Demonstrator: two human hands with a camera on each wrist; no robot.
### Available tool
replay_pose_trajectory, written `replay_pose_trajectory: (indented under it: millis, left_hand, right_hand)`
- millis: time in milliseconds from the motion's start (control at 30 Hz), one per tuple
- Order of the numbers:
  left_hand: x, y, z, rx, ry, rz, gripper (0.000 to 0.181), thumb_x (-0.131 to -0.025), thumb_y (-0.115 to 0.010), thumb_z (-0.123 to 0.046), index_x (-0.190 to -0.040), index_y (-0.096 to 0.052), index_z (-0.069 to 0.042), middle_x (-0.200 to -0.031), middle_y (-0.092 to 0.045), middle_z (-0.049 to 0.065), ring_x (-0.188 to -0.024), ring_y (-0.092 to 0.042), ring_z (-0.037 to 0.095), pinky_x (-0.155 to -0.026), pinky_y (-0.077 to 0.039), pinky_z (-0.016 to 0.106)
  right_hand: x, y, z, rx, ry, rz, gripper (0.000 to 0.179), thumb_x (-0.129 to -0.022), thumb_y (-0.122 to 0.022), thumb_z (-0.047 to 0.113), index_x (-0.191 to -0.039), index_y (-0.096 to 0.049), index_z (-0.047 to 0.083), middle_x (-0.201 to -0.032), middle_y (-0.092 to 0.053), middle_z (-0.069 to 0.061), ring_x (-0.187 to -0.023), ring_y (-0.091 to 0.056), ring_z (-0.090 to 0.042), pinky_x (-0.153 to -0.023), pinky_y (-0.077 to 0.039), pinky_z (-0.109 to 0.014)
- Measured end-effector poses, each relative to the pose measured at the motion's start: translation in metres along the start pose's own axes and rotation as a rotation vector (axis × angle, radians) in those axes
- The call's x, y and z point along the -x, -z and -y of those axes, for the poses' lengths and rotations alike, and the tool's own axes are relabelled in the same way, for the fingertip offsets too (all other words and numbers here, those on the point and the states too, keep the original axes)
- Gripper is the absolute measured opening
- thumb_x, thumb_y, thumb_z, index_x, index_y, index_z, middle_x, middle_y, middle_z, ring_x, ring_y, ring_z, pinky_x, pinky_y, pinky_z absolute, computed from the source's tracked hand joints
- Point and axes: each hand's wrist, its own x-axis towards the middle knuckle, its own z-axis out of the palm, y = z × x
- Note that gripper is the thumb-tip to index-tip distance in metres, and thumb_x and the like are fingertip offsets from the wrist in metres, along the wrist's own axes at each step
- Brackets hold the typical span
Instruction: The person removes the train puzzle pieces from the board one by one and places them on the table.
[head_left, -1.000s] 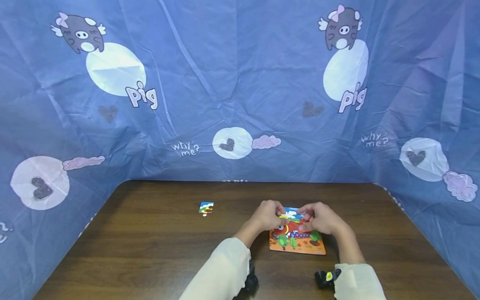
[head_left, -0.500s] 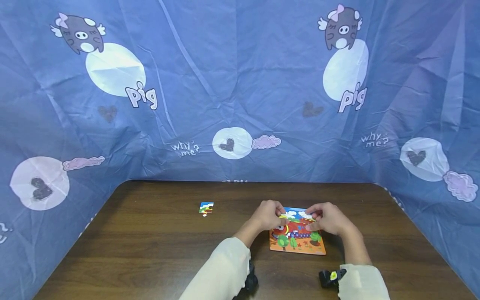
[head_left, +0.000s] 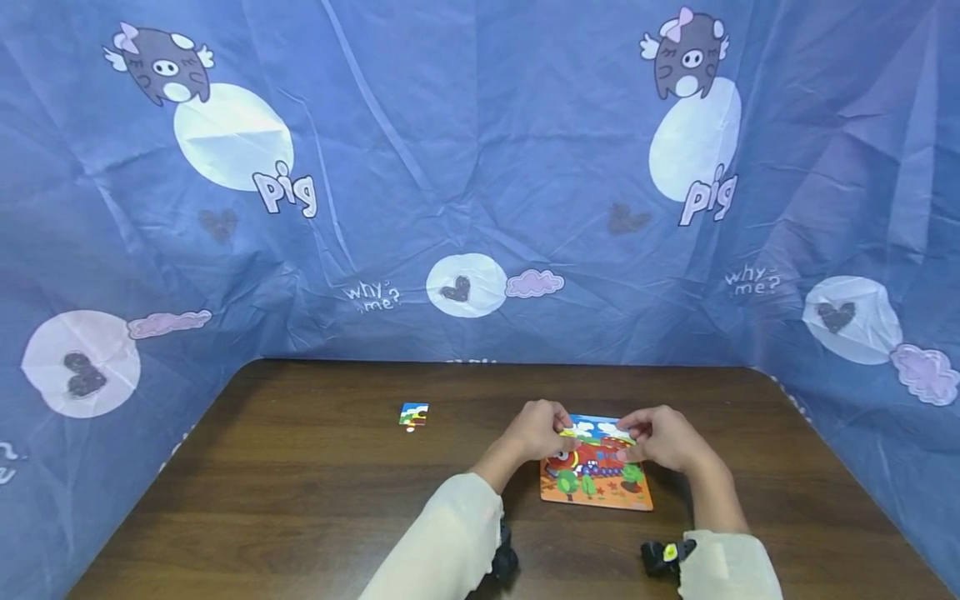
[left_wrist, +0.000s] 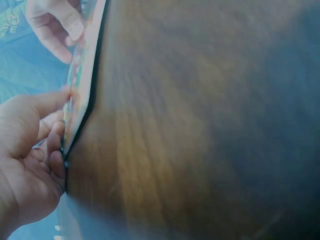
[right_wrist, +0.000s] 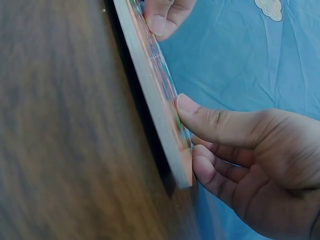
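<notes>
Puzzle [head_left: 600, 492] lies on the tabletop [head_left: 300, 500], a bit right of the middle. Its picture is blue at the far end, red in the middle and orange at the near end. One small loose piece [head_left: 413, 415] is on the tabletop well over to the left, apart from the puzzle. The left hand [head_left: 536, 431] is between that piece and the puzzle. It covers the puzzle's far left corner, and the right hand [head_left: 667, 437] covers some of the far right side.

The left hand's grip holds the puzzle by its left side, with the fingers bent. The right hand's grip holds the right side, with its thumb on the picture. Each thumb and pointing finger are a little way apart, and a bit of picture shows between them. How far the fingers go under the puzzle, I cannot tell.

The arms have a pale left sleeve [head_left: 442, 533] and a pale right sleeve [head_left: 727, 567], and a small black thing [head_left: 667, 557] is by the right wrist. Past the tabletop hangs a blue cloth [head_left: 480, 167] with pigs, hearts and words on it.

Only the head view shows the loose piece. The right wrist view shows the puzzle's pale, thick side and the right thumb's nail up close. The left wrist view is blurry, but it shows the left fingers curled by the puzzle's edge.
</notes>
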Motion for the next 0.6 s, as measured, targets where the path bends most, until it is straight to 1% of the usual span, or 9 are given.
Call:
replay_pose_trajectory:
  millis: [100, 233, 400, 600]
  left_hand:
    - [0.0002, 0.0012, -0.0011, -0.022, -0.005, 0.008, 0.034, -0.084, -0.087, -0.032, -0.100, -0.070, -0.009, -0.089, -0.063, -0.002, -0.079, -0.054, 0.008, -0.073, -0.048, 0.024]
    - [-0.0004, 0.0003, -0.0025, -0.036, 0.014, 0.017, 0.037, -0.084, -0.086, -0.037, -0.100, -0.068, -0.009, -0.087, -0.059, -0.004, -0.079, -0.053, 0.009, -0.072, -0.047, 0.025]
    - [-0.0005, -0.0008, -0.0031, -0.050, 0.038, 0.017, 0.036, -0.084, -0.086, -0.037, -0.101, -0.067, -0.011, -0.086, -0.057, -0.006, -0.079, -0.053, 0.009, -0.073, -0.047, 0.026]
    - [0.0007, -0.0016, -0.0043, -0.028, 0.060, 0.012, 0.035, -0.085, -0.086, -0.035, -0.100, -0.063, -0.013, -0.085, -0.056, -0.004, -0.077, -0.052, 0.010, -0.071, -0.046, 0.026]
  right_hand:
    - [-0.0009, -0.0003, -0.0008, -0.003, -0.001, -0.005, 0.041, -0.075, -0.091, 0.008, -0.112, -0.074, 0.000, -0.092, -0.064, -0.005, -0.085, -0.054, -0.020, -0.072, -0.047, -0.034]
    - [-0.0007, 0.0002, -0.0012, -0.007, -0.009, -0.009, 0.041, -0.075, -0.091, 0.007, -0.112, -0.074, 0.000, -0.093, -0.064, -0.006, -0.085, -0.055, -0.021, -0.072, -0.047, -0.035]
    - [-0.0005, -0.0001, -0.0006, -0.009, -0.019, -0.013, 0.040, -0.075, -0.090, 0.007, -0.112, -0.075, 0.001, -0.094, -0.065, -0.006, -0.086, -0.055, -0.021, -0.072, -0.048, -0.035]
    - [-0.0021, -0.0009, -0.0003, -0.010, -0.040, -0.009, 0.041, -0.075, -0.091, 0.007, -0.113, -0.075, 0.001, -0.095, -0.065, -0.006, -0.087, -0.055, -0.021, -0.074, -0.047, -0.035]
